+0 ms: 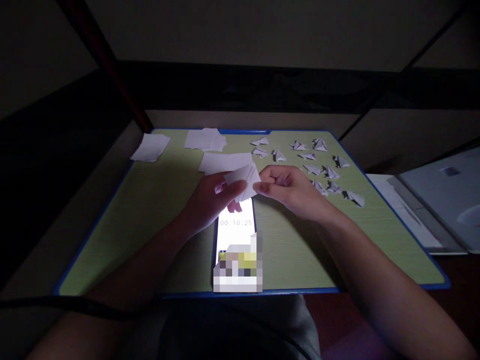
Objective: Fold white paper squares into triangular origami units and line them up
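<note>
A small white sheet of paper (243, 181) with crease lines is held up between both hands over the middle of the table. My left hand (217, 192) pinches its left side, thumb on top and fingers underneath. At the right edge, the thumb and curled fingers of my right hand (287, 187) grip the same paper. Just below the hands lies a phone (236, 235) with a bright screen showing 00:10:25; its lower part is pixelated. Behind the paper, a larger white sheet (225, 162) rests on the table, partly hidden by the hands.
On the green table (131, 240) with a blue rim, a paper stack (150, 147) sits at far left and another paper pile (204, 139) at the back. Several folded paper pieces (330, 172) are spread over the right side. A black cable (75, 304) crosses the lower left.
</note>
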Tool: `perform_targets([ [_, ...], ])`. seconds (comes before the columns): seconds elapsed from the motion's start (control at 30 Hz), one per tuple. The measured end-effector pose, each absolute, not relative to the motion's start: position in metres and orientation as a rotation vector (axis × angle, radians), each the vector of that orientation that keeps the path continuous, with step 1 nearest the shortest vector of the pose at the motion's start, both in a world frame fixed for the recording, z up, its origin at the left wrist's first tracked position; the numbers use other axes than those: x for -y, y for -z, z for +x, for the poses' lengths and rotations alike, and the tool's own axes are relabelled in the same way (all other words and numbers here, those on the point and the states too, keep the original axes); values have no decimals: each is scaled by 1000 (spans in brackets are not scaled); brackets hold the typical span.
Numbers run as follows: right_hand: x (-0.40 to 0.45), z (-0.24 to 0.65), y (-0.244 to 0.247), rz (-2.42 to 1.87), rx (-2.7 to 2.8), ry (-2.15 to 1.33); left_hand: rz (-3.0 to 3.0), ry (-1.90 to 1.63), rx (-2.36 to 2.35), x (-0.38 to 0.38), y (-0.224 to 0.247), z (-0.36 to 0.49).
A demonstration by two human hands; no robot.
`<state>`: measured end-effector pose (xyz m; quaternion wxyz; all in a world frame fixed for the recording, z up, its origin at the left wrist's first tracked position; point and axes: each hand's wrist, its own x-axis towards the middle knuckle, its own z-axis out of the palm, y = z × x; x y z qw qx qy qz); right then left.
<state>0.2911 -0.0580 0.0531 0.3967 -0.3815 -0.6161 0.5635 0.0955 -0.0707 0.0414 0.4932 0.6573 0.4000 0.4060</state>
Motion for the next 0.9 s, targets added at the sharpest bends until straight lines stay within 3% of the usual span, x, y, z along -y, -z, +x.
perform_targets([
  [0.9, 57, 288, -53, -1001, 1575, -1488, 1587, -1012, -1073, 73, -41, 98],
])
